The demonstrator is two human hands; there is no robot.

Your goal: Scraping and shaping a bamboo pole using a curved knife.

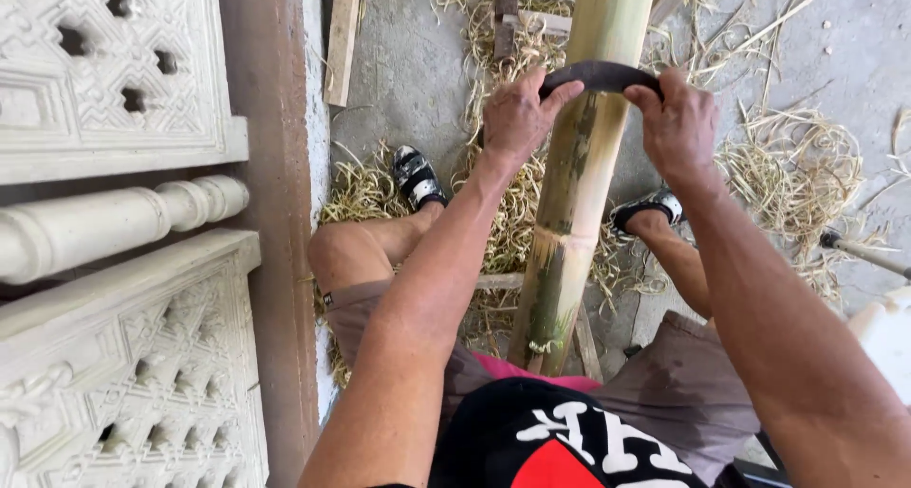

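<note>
A thick bamboo pole (575, 180), green and pale yellow, runs from between my knees up to the top of the view. A dark curved blade (596, 74) lies across it. My left hand (517, 118) grips the blade's left end. My right hand (678, 126) grips its right end. Both arms reach forward on either side of the pole. Part of the pole's skin below the blade looks scraped pale.
Pale bamboo shavings (797, 170) litter the concrete floor around my sandalled feet (418, 177). Carved white stone panels and a baluster (114, 227) stand at the left beside a brown post. A wooden slat (342, 37) lies at top left.
</note>
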